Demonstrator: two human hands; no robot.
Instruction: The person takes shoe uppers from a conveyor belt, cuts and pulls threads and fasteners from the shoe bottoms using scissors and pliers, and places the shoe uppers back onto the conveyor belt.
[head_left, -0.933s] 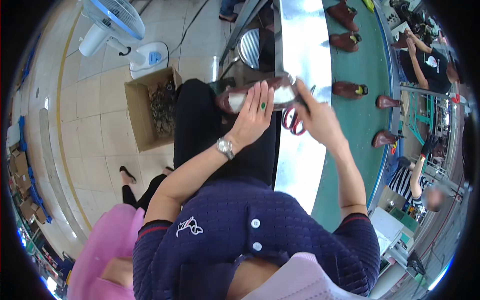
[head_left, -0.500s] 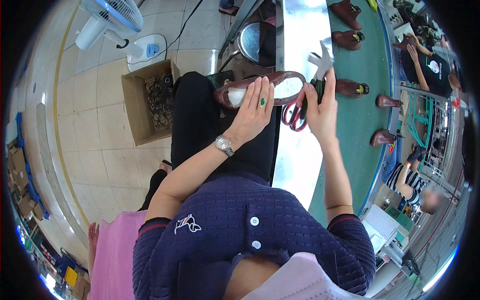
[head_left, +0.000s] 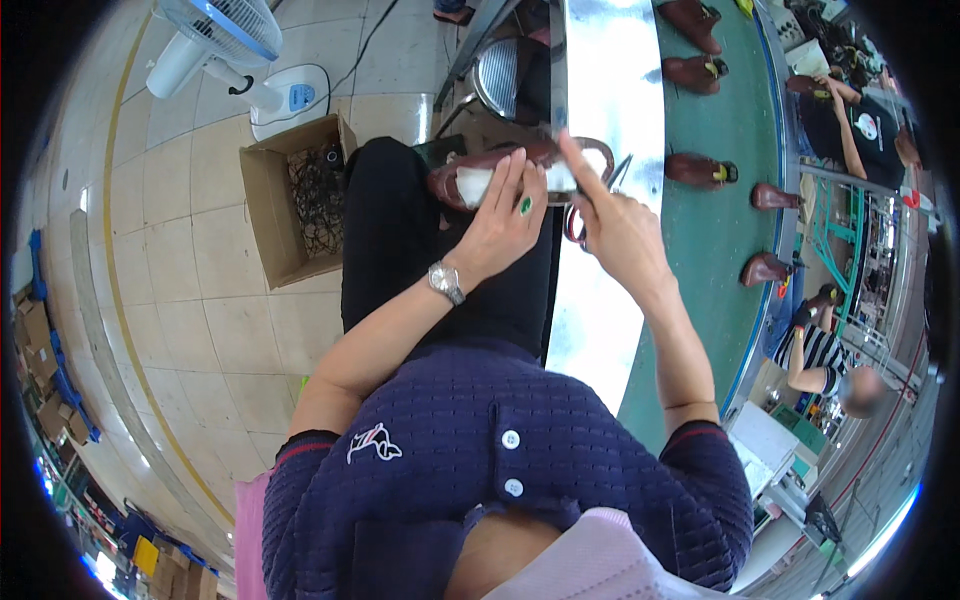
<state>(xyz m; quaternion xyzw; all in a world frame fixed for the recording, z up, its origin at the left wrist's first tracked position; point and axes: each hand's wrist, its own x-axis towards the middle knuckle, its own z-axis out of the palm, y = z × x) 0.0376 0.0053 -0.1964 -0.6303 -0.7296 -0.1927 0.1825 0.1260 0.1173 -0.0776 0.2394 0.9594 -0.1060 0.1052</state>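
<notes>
A brown leather shoe (head_left: 478, 165) lies sole up across my thighs and the bench edge, its white underside showing. My left hand (head_left: 505, 215) steadies it, fingers stretched over the middle of the sole. Closed round a metal-headed tool that looks like pincers (head_left: 559, 100), my right hand (head_left: 615, 225) is over the toe end, index finger extended. Motion blurs the tool's head and my hand hides its handles. Beneath that hand, red-handled scissors (head_left: 574, 226) lie on the bench, partly covered.
The shiny metal bench (head_left: 597, 320) runs along a green conveyor belt (head_left: 690, 260) bearing several brown boots (head_left: 700, 170). A cardboard box (head_left: 262, 215) of dark scraps and a white fan (head_left: 290, 100) stand left. People work across the belt (head_left: 875, 140).
My right hand has swung left and inward, bringing the tool from beside the shoe's toe to over it. My left hand and the shoe have barely moved.
</notes>
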